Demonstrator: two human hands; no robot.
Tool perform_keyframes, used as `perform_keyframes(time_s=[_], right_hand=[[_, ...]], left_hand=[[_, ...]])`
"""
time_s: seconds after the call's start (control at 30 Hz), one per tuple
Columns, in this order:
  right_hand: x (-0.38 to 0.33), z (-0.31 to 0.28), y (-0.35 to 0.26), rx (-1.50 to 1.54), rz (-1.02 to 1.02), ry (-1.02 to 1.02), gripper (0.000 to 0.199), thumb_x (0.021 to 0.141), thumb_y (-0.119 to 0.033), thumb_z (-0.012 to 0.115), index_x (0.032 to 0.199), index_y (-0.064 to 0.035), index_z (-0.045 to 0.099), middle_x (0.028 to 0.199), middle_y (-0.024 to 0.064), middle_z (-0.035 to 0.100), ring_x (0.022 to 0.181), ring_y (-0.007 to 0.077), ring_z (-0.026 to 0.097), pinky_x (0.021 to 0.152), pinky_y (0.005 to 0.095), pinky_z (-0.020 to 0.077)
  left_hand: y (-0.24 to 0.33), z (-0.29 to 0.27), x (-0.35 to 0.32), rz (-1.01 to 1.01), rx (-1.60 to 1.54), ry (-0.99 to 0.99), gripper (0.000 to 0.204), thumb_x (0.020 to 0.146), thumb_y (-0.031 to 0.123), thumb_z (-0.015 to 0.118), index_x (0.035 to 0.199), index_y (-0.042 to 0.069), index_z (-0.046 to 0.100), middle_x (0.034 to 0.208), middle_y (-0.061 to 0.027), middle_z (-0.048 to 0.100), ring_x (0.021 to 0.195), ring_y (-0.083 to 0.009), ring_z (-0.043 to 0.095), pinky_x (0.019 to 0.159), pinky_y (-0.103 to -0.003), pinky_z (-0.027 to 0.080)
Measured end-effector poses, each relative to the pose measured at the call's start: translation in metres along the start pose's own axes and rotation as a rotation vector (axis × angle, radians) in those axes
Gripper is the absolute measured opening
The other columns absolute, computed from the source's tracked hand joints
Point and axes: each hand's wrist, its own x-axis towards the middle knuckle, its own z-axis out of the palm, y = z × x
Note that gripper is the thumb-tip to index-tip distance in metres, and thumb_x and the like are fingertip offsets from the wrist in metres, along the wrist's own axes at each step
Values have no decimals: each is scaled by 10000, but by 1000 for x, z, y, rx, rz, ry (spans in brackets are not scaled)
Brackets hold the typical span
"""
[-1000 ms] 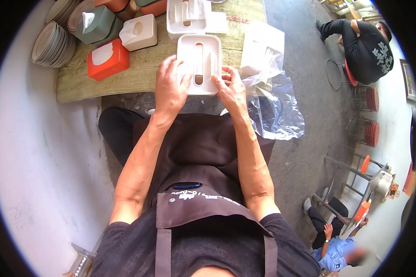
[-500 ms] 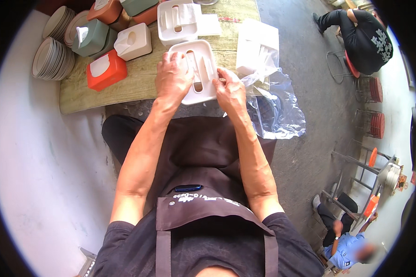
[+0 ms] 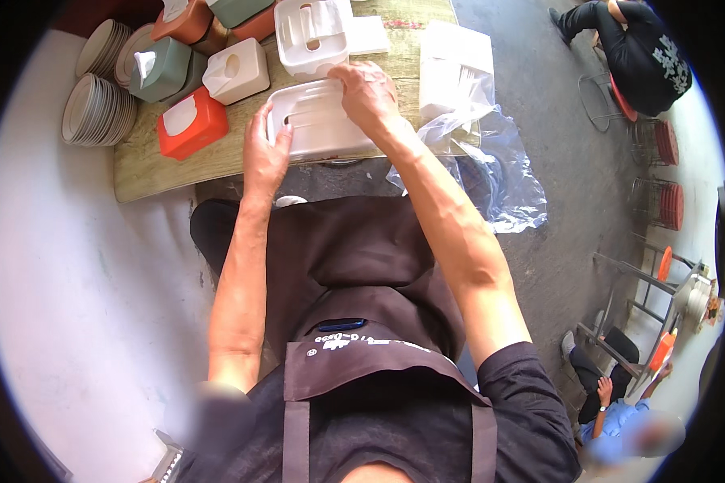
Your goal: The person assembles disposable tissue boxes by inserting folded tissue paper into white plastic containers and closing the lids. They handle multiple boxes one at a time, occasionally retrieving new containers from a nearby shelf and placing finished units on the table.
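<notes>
A white tissue box (image 3: 318, 121) with a slotted lid lies crosswise at the table's near edge. My left hand (image 3: 266, 157) grips its left end, thumb on the lid and fingers along the far side. Over its right part, my right hand (image 3: 370, 97) is closed at the far rim, with its fingertips curled and partly hidden. The slot shows as a small dark opening by my left thumb. Just beyond stands a second white tissue box (image 3: 288, 44), with a tissue in its top.
An orange-red tissue box (image 3: 193, 125), a cream one (image 3: 235, 72) and a grey-green one (image 3: 161, 68) stand left, beside stacked plates (image 3: 97, 113). To the right are a white tissue pack (image 3: 443, 72) and clear plastic wrap (image 3: 503, 185). A person (image 3: 644, 60) sits beyond.
The near tissue box has been turned from lengthwise to crosswise. My left hand has moved left and nearer, to its end; my right hand has moved over the box to its far rim.
</notes>
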Motion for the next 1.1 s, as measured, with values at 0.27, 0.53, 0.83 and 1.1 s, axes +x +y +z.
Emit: perform_keyframes(time_s=[0.27,0.53,0.83,1.1], right_hand=[[-55,-44,-13,51,-167,-13,306,809,-127,722,1108,-74,691,1109,126,669,1093,339,590,942,432,483],[-46,-36,-21,-58,-260,-209,519,754,-219,797,1220,-59,634,1236,117,619,1143,360,551,987,434,459],[-33,-38,-21,-103,-236,-310,465,722,-245,821,1116,-47,673,1146,137,638,1109,359,570,970,425,470],[-32,-32,-20,-95,-227,-279,507,700,-260,849,1122,-42,671,1137,166,616,1108,364,572,958,429,480]], left_hand=[[60,-13,-12,399,440,-206,641,735,322,815,1256,17,598,1268,-111,578,1228,-306,484,1053,-440,366],[52,-12,-2,378,585,-329,591,740,232,809,1269,65,606,1238,-91,586,1207,-296,483,1019,-444,393],[56,-8,-1,347,563,-291,530,725,230,811,1209,88,649,1188,-84,564,1138,-301,500,971,-444,429],[61,-10,1,310,558,-313,536,709,243,822,1189,81,648,1181,-81,560,1134,-306,501,961,-443,438]])
